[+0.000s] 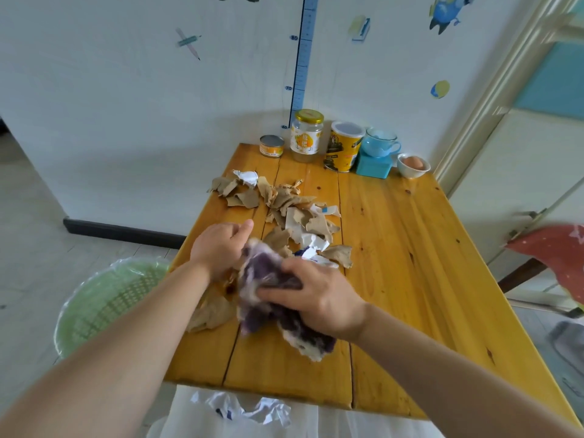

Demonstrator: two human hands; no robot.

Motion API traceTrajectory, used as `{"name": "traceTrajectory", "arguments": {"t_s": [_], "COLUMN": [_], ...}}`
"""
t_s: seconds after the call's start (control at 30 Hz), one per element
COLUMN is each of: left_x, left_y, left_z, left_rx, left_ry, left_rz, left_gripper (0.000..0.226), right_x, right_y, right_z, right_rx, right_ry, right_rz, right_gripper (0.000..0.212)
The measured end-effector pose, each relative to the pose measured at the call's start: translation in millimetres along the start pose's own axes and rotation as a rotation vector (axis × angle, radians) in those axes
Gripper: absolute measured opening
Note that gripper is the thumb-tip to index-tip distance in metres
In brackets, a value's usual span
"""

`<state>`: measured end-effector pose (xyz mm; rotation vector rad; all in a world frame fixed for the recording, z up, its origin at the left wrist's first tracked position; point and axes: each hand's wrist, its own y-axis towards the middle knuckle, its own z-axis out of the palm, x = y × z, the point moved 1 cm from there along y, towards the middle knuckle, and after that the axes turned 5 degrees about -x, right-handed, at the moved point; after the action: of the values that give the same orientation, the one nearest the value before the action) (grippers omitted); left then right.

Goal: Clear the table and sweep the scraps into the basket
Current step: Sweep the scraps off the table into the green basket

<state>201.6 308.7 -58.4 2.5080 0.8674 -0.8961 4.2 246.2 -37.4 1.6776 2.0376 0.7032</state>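
Observation:
Torn brown and white paper scraps point(284, 207) lie scattered across the middle of the yellow wooden table point(410, 263). My right hand point(319, 295) presses down on a purple and white fluffy cloth point(268, 298) near the table's front. My left hand point(218, 248) rests on the table just left of the cloth, fingers curled, touching the cloth's upper edge. More brown scraps point(211, 314) lie under my left forearm at the table's left edge. A green basket point(104, 298) lined with clear plastic stands on the floor left of the table.
At the table's far edge stand a small tin point(271, 146), a glass jar point(306, 135), a yellow canister point(344, 147), a blue cup on a blue box point(377, 153) and a white bowl holding an egg point(413, 165). Crumpled white paper point(246, 409) lies below the front edge. A red-covered chair point(556, 257) stands right.

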Motion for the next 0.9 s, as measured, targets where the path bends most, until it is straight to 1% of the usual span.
{"name": "traceTrajectory", "arguments": {"t_s": [0.03,0.07,0.1,0.13,0.2,0.27,0.33,0.43,0.5,0.57,0.6,0.7,0.77,0.83,0.9], "left_x": [-1,-2,-2,-2,2,11,19,23,24,25,25,23,20,16,14], "left_y": [2,3,5,5,6,8,9,10,11,10,11,11,12,11,11], "left_z": [-4,-8,-10,-12,-12,-8,-4,0,0,1,1,1,0,-1,-2], "left_rx": [0.017,0.029,0.035,0.032,0.01,0.015,0.019,-0.03,-0.044,-0.048,-0.046,-0.016,-0.001,-0.008,-0.018], "left_ry": [-0.01,0.01,0.061,0.126,0.221,0.304,0.344,0.314,0.262,0.23,0.225,0.239,0.259,0.262,0.258], "left_rz": [-0.011,-0.019,-0.014,0.015,0.092,0.11,0.11,0.117,0.087,0.066,0.07,0.053,0.046,0.055,0.061], "left_gripper": [0.056,0.053,0.053,0.055,0.057,0.053,0.052,0.051,0.051,0.05,0.05,0.051,0.051,0.051,0.051], "right_x": [-3,-9,-16,-24,-36,-40,-42,-46,-48,-46,-46,-50,-63,-85,-115], "right_y": [-3,-8,-14,-21,-34,-41,-42,-32,-25,-25,-25,-30,-25,-19,-17], "right_z": [-8,-16,-22,-25,-24,-16,-5,8,11,10,6,-14,-29,-39,-39], "right_rx": [-0.074,-0.113,-0.117,-0.089,0.016,0.097,0.127,0.144,0.139,0.07,-0.004,-0.271,-0.386,-0.416,-0.371], "right_ry": [-0.013,-0.031,-0.051,-0.073,-0.105,-0.109,-0.097,-0.099,-0.113,-0.091,-0.063,-0.01,-0.027,-0.027,-0.021], "right_rz": [0.06,0.114,0.157,0.181,0.194,0.202,0.239,0.272,0.273,0.297,0.333,0.516,0.699,0.925,1.168], "right_gripper": [0.026,0.026,0.029,0.034,0.039,0.038,0.037,0.039,0.039,0.038,0.039,0.04,0.038,0.036,0.038]}}
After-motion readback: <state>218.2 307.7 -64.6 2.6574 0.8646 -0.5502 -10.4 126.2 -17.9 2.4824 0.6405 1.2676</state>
